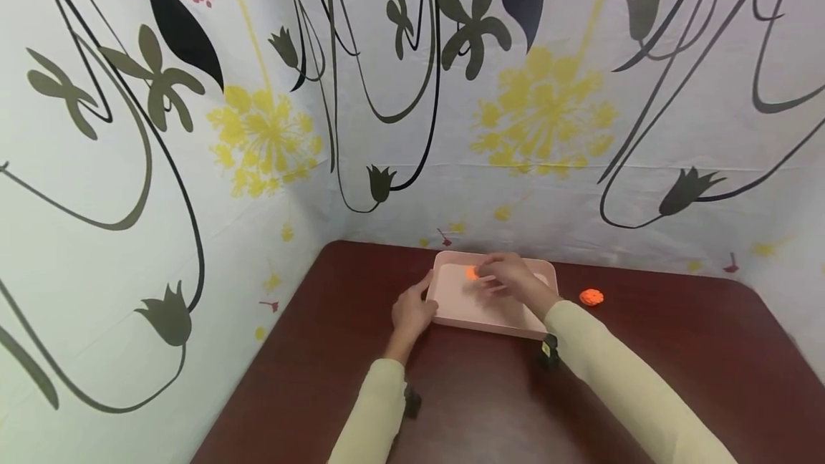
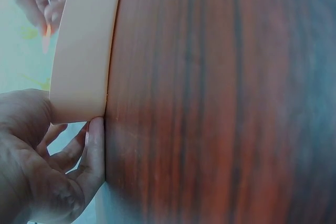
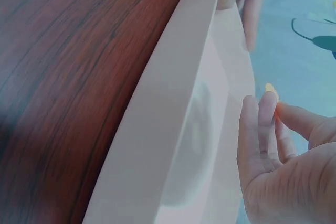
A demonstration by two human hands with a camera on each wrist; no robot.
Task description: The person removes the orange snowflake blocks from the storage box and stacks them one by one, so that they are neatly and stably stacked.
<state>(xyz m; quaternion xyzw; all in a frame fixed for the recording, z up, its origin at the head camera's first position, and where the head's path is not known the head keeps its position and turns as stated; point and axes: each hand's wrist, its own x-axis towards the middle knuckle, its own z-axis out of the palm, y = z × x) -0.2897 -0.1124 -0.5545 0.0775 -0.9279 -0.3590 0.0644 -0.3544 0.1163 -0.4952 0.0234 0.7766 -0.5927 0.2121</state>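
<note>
A shallow pale pink tray [image 1: 457,303] lies on the table. At its left end my left hand [image 1: 415,312] grips the wall, thumb over the rim and fingers outside; the left wrist view shows this hand [image 2: 50,156] at the tray's corner. Above the tray, my right hand [image 1: 509,278] pinches a small, thin orange piece [image 1: 473,272] between thumb and fingertips. In the right wrist view only the edge of that orange piece [image 3: 270,88] shows, so its kind is unclear. A small heap of similar orange pieces [image 1: 591,297] lies right of the tray.
The dark red-brown wooden table [image 1: 490,399] has rounded back corners. Behind it and along its left hangs a white cloth [image 1: 399,142] printed with flowers and stems. Dark straps or devices sit at both wrists.
</note>
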